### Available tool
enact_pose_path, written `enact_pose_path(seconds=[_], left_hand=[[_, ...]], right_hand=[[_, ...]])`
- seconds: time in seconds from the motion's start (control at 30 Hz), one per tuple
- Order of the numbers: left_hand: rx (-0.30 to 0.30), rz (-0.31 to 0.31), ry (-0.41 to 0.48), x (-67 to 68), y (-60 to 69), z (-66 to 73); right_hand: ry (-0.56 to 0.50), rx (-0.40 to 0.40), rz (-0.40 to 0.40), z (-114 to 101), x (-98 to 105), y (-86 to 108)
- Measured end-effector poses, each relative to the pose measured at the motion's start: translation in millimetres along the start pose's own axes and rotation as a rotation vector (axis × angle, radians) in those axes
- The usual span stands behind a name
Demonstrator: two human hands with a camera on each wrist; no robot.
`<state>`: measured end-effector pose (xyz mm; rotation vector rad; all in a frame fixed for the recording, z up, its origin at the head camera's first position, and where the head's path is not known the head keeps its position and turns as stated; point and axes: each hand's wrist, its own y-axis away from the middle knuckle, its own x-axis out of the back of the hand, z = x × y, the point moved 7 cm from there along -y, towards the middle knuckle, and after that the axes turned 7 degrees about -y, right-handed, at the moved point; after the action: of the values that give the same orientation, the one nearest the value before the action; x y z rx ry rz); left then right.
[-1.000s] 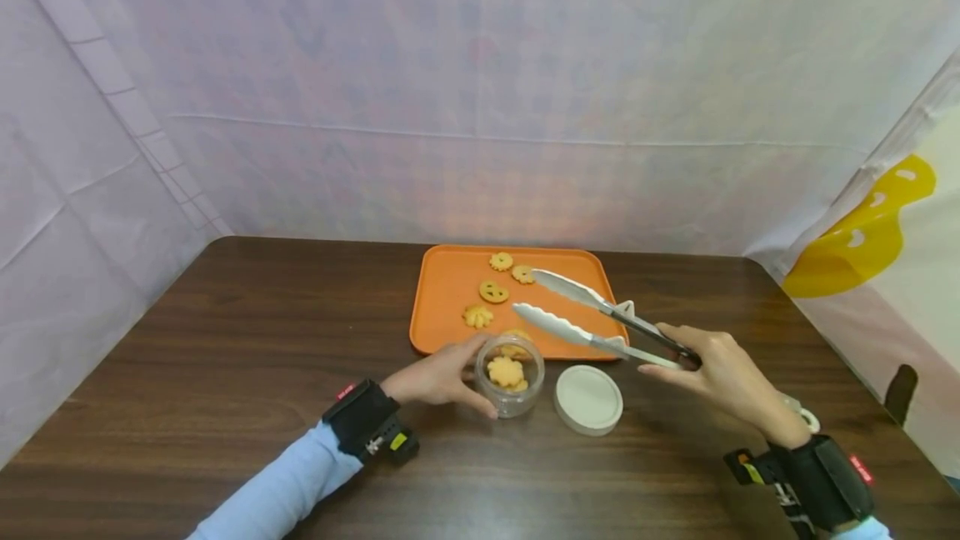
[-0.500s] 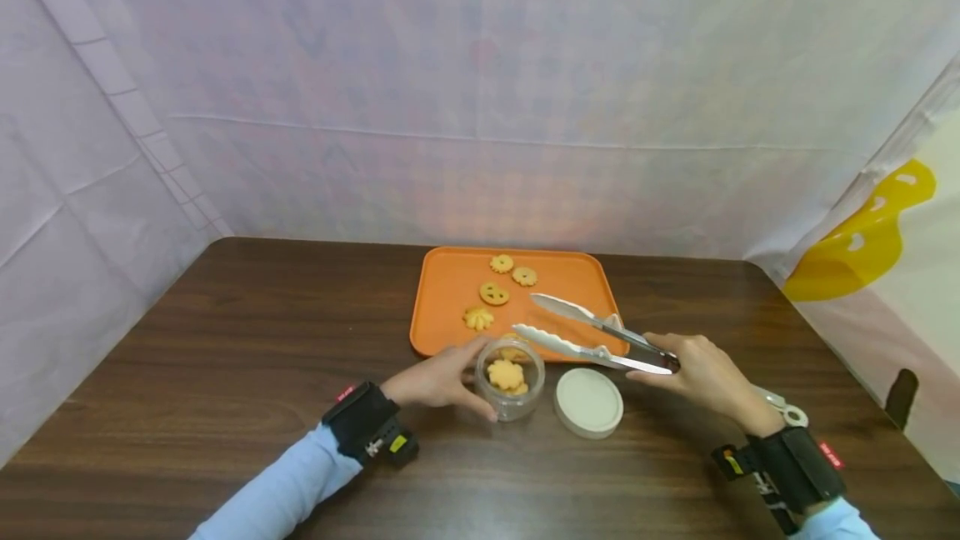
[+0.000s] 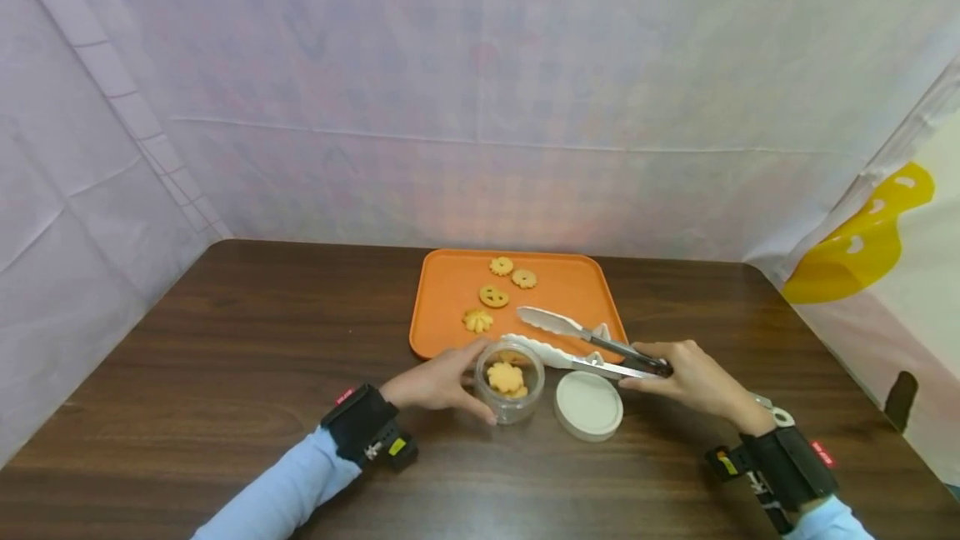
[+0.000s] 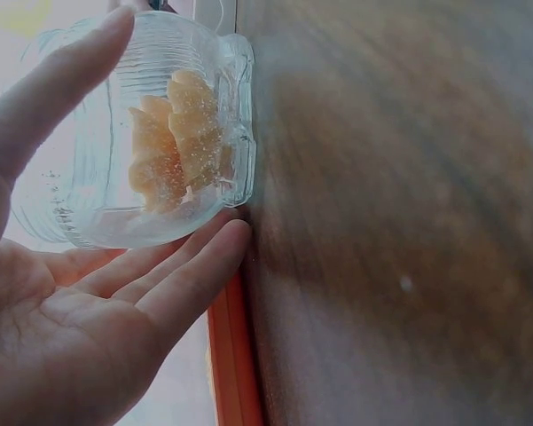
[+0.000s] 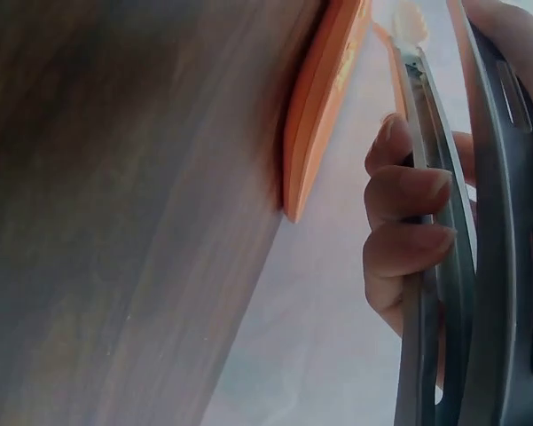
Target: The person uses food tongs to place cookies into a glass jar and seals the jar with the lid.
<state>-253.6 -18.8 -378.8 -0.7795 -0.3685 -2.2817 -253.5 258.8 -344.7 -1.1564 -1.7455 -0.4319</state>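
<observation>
My left hand [image 3: 438, 379] curves round the left side of a clear jar [image 3: 510, 407]. Cookies [image 3: 506, 377] lie inside the jar, and in the left wrist view my thumb and fingers [image 4: 195, 275] stand on either side of the glass [image 4: 97, 213]. My right hand [image 3: 697, 377] holds metal tongs [image 3: 611, 346] with white tips, their arms spread apart. One tip is over the orange tray [image 3: 442, 273], the other just behind the jar's rim. In the right wrist view several fingers [image 5: 408, 213] wrap one arm of the tongs [image 5: 452, 240].
Several cookies [image 3: 493, 296] lie on the tray's left half and middle. A round white lid [image 3: 588, 405] rests on the dark wooden table [image 3: 300, 315], right of the jar. Part of a metal item with a ring end [image 3: 782, 417] shows behind my right wrist.
My right hand and the tongs have moved down and left, bringing the tips lower over the tray's front. My left hand has stayed at the jar.
</observation>
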Motion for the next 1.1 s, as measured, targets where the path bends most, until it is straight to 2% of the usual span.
enact_pose_path(seconds=[0.2,0.47,0.63,0.83,1.1], left_hand=[[-0.002,-0.004,0.013,-0.1,0.1,0.3],[-0.003,-0.007,0.010,-0.5,0.1,-0.2],[-0.002,-0.024,0.044,-1.4,0.3,-0.4],[-0.002,-0.014,0.025,-0.6,0.4,-0.3],[0.001,-0.018,0.025,-0.8,0.6,-0.9]], right_hand=[[0.017,-0.002,-0.025,-2,-3,-2.0],[0.079,0.005,0.033,-1,0,0.1],[0.126,-0.034,0.087,6,5,2.6],[0.152,-0.092,0.130,16,10,5.7],[0.117,-0.153,0.153,22,14,8.5]])
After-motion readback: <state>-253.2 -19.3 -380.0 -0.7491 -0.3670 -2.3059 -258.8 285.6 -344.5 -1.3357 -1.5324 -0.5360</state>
